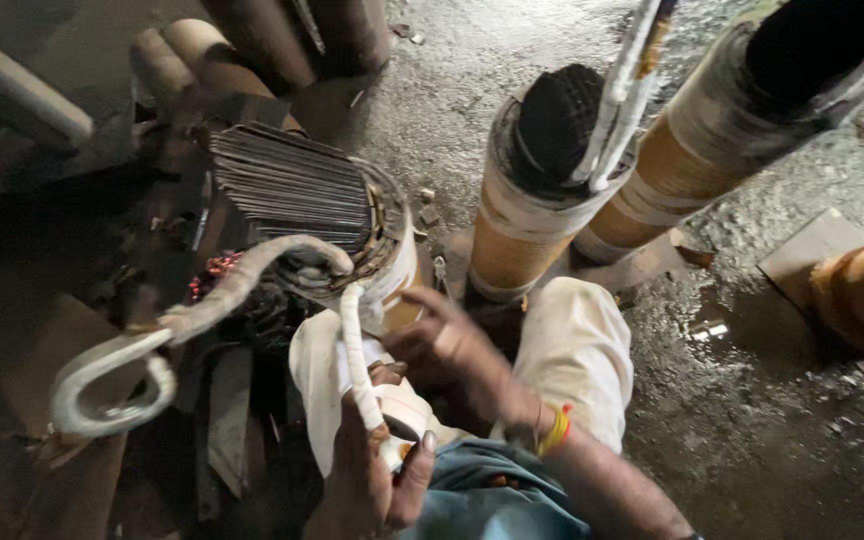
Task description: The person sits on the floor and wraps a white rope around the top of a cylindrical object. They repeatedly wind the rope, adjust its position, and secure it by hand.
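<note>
Gripping a white-taped lead point(354, 350), left hand point(372, 480) is closed around its lower end, thumb over a roll of white tape point(402, 412) — likely keeps the wrap taut. Right hand point(452, 350) sits half open, fingers spread, touching the coil point(332, 215) beside the lead; can't tell if it pinches anything. Lead rises from the coil, which rests against the knees. Second taped lead point(152, 350) loops off left, free. Count: two taped leads here, two more wound coils point(532, 200) upright on the floor point(752, 420) behind, one yellow wristband point(555, 430).
</note>
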